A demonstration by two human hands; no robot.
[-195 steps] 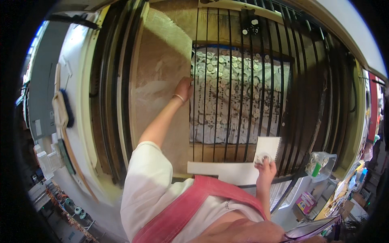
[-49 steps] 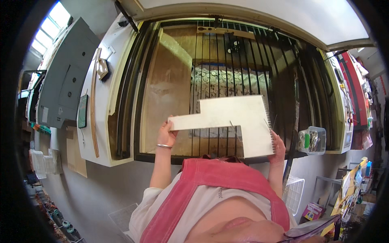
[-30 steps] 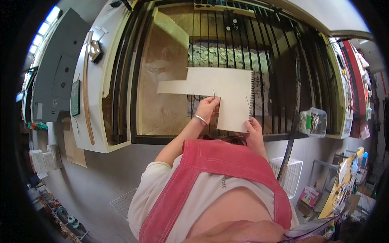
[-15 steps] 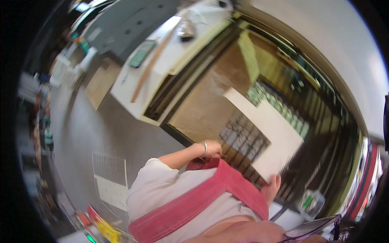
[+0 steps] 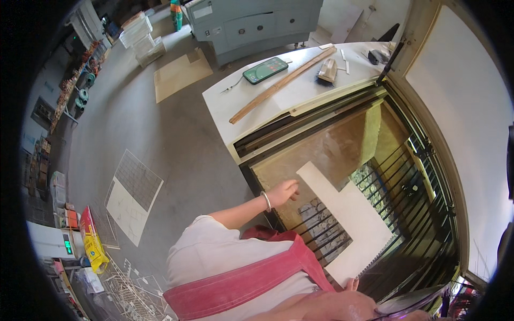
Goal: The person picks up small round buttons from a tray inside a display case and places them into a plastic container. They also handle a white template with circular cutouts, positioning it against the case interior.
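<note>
A pale, flat sheet (image 5: 360, 219) with a stepped outline and a finely toothed edge lies slanted across the dark slatted bed of an open, lidded machine. At its near corner, the fingertips of my right hand (image 5: 350, 284) show; they grip the sheet, and the rest of that hand is hidden. My left hand (image 5: 284, 193), with a bracelet at the wrist, is over the bed beside the sheet's narrow left arm. Its fingers are curled, and what they hold, if anything, cannot be made out. A brown board (image 5: 305, 147) covers the bed's far left part.
On the machine's white ledge (image 5: 219, 99) lie a phone (image 5: 265, 70), a wooden strip (image 5: 278, 85) and a brush (image 5: 327, 71). The raised lid (image 5: 460, 96) stands at right. Cut sheets (image 5: 128, 206) and a brown panel (image 5: 179, 75) rest on the grey floor at left.
My left hand has moved from the apron out over the bed, toward the sheet's left side. The view has turned, and the sheet now appears lower in the picture.
</note>
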